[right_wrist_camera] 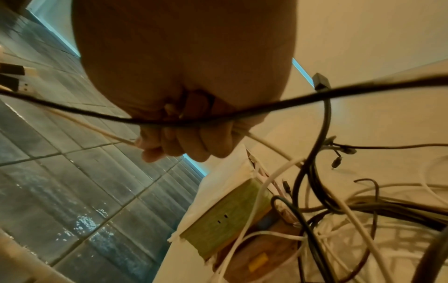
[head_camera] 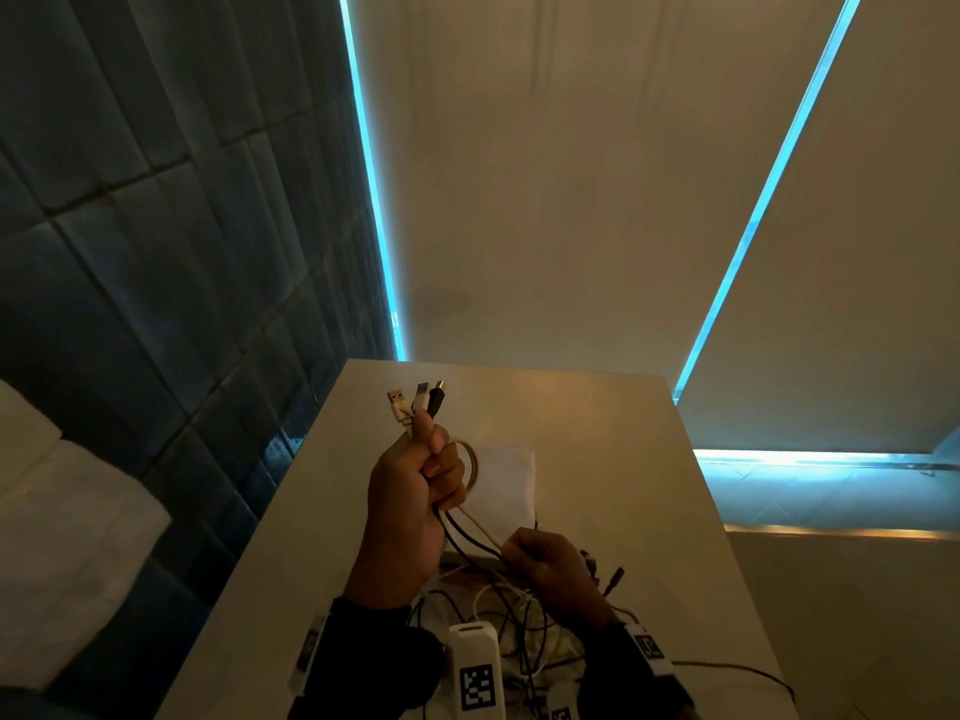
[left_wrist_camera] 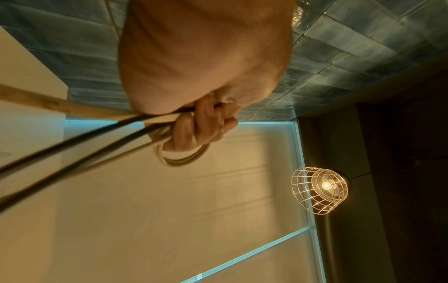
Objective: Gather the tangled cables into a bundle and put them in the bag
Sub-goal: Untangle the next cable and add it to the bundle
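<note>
**Figure: Drawing cable runs into the held bundle**

Your left hand [head_camera: 415, 491], at centre frame in the head view, is fisted round several cables [head_camera: 470, 532], with three plugs [head_camera: 418, 402] standing up out of the top of the fist and a tan loop [left_wrist_camera: 184, 159] hanging below the fingers in the left wrist view. Your right hand [head_camera: 550, 563], lower and to the right, curls round a tan strand and a black strand that run taut up to the left fist. The rest of the tangle [head_camera: 514, 631] lies on the surface [head_camera: 623, 459] at bottom centre of the frame. A pale flat sheet [head_camera: 511, 480] lies on the surface beyond your hands; it may be the bag, though this cannot be confirmed.

The step in hand is judged to be coiling. Keep the left grip firm so that the plugs stay level. Let the strands slide through a loosened right grip instead of pulling hard, since crossings in the heap may tighten into knots. Lay each new loop alongside the tan one, matching its size. Lift snagged strands clear before drawing further.
</note>
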`<action>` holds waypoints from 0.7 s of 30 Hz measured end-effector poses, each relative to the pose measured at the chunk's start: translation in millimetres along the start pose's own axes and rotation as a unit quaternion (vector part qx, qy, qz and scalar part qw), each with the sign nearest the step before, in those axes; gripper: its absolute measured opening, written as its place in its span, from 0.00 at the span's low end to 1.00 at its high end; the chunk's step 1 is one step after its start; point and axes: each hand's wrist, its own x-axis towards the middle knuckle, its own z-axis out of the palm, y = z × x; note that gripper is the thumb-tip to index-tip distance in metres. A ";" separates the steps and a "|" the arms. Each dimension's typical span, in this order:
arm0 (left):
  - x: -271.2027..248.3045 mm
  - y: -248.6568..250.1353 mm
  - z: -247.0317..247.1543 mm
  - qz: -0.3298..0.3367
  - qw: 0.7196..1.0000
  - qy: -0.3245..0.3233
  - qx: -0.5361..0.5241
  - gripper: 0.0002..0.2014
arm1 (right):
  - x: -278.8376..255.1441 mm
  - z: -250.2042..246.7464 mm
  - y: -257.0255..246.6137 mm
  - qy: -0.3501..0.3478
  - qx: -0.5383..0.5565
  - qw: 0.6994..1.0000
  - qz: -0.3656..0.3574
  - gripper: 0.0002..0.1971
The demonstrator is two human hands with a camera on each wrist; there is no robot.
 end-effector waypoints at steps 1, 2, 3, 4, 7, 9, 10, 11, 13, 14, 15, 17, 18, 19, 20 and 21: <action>-1.0 1.1 -1.5 0.003 1.000 0.001 0.000 0.20 | -0.1 0.5 2.3 0.001 -0.003 1.000 0.001 0.15; -1.7 2.6 -3.1 0.006 1.000 0.001 0.000 0.20 | -0.5 1.0 5.6 0.001 -0.010 1.000 0.006 0.16; -2.5 4.5 -4.3 0.008 1.000 0.001 0.000 0.20 | -1.6 1.3 10.4 0.001 -0.022 1.000 0.014 0.17; -3.1 6.0 -5.3 0.010 1.000 0.001 -0.001 0.20 | -3.3 1.7 17.2 0.003 -0.039 0.999 0.027 0.18; -3.9 5.7 -6.3 0.005 1.000 0.005 0.001 0.20 | -9.1 0.1 33.3 0.026 -0.080 0.994 0.070 0.23; -3.6 3.8 -7.1 -0.003 1.000 0.009 0.010 0.20 | -7.6 -4.2 27.0 0.053 -0.107 0.988 0.095 0.21; -2.8 3.0 -7.7 -0.006 1.000 0.012 0.016 0.20 | -5.1 -7.3 19.0 0.078 -0.119 0.985 0.096 0.19; -2.1 2.3 -8.2 -0.008 1.000 0.017 0.021 0.20 | -2.2 -11.0 9.5 0.108 -0.115 0.983 0.091 0.16; -1.1 1.7 -8.4 -0.011 0.999 0.026 0.031 0.21 | 2.9 -18.7 -17.0 0.161 -0.056 0.984 0.058 0.11; -0.8 1.2 -7.8 -0.013 0.999 0.031 0.036 0.21 | 3.7 -21.1 -33.3 0.174 -0.019 0.984 0.033 0.10; -0.4 -0.3 -7.4 -0.016 0.998 0.034 0.043 0.20 | 3.1 -22.1 -50.4 0.179 0.014 0.984 0.006 0.10; 0.2 -4.8 -6.0 -0.021 0.998 0.038 0.054 0.20 | -0.7 -21.2 -84.5 0.169 0.066 0.982 -0.051 0.09; 0.5 -7.2 -5.3 -0.022 0.997 0.043 0.065 0.20 | -3.9 -20.1 -100.4 0.155 0.088 0.981 -0.076 0.08; 1.2 -9.0 -5.0 -0.023 0.995 0.051 0.079 0.19 | -6.9 -18.4 -113.4 0.139 0.105 0.980 -0.098 0.08; 1.5 -9.9 -4.5 -0.024 0.994 0.061 0.093 0.19 | -9.8 -16.6 -124.0 0.120 0.117 0.979 -0.117 0.07; 1.8 -9.8 -4.4 -0.027 0.992 0.069 0.100 0.19 | -12.6 -14.8 -132.0 0.100 0.128 0.978 -0.127 0.07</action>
